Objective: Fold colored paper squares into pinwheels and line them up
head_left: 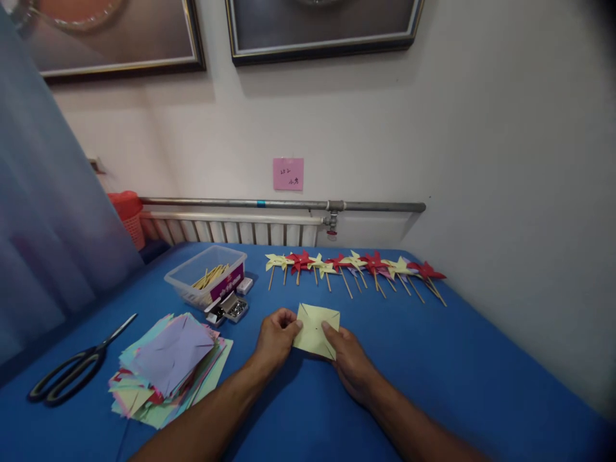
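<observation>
both hands rest on a blue table (433, 372) and meet at a pale yellow paper square (315, 328) lying flat near the middle of it. the left hand (275, 340) has its fingers curled in, thumb and fingertips pinched on the square's left edge. the right hand (350, 362) lies flatter, its fingertips pressing down on the square's lower right part. the sheet shows diagonal creases or cuts running toward its centre; which of the two cannot be told.

left of the hands sits a clear plastic tub (206, 274) with a purple label on its side; inside it lies a bundle of thin wooden sticks (210, 276), leaning at a slant. just in front of the tub is a small open box (231, 308) holding tiny metal pieces, too small to tell what kind. a small white block (244, 285) lies beside the tub.

nearer the left edge is a loose stack of coloured paper squares (168, 366), lilac on top, with green, yellow and pink below. black-handled scissors (72, 371) lie further left, well apart from the stack.

along the far side of the table runs a row of finished pinwheels (356, 266), yellow and red, on wooden sticks. on the wall behind is a pink note (288, 174) above a radiator (231, 228).
</observation>
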`<state>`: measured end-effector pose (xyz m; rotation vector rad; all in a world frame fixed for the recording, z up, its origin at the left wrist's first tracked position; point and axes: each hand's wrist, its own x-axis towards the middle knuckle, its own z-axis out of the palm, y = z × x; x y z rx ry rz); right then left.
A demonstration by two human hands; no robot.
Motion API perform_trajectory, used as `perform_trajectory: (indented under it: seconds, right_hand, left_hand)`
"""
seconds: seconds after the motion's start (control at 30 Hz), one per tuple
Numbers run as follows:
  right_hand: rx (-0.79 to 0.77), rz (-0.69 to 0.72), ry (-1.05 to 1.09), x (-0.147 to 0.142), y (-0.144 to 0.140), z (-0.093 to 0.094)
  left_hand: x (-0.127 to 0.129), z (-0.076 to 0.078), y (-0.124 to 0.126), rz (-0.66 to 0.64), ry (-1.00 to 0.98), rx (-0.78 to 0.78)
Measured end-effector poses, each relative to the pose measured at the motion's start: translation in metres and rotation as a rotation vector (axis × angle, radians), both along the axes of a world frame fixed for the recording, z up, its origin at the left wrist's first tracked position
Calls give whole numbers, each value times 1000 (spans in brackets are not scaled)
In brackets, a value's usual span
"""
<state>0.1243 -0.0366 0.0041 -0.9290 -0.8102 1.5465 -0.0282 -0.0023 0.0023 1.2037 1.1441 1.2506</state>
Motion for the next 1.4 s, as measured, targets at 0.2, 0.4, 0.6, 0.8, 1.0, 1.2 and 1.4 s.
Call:
perform_trajectory:
  seconds: [0.2,0.4,0.6,0.8,1.0,1.2,1.4]
  right_hand:
    - [-35,72,-44,3,6,-3]
    - [-97,30,-76,1,3,-11]
    - [-32,131,33,5,1,-4]
    - [13,200,122,4,0,0]
    - [14,108,140,-1,-5,1]
    - [5,34,34,-8,-7,-3]
    - [-67,24,-4,-6,-3,-3]
  left_hand:
    - [0,-5,3,-10,0,-12]
    - [-2,-7,-1,2,140,132]
    - [0,-3,-9,-26,240,192]
    - [1,-2,-7,-54,75,115]
    - [3,6,-7,-47,-112,-13]
    - [3,4,-6,-24,-92,-36]
    - [-1,-3,-6,45,243,151]
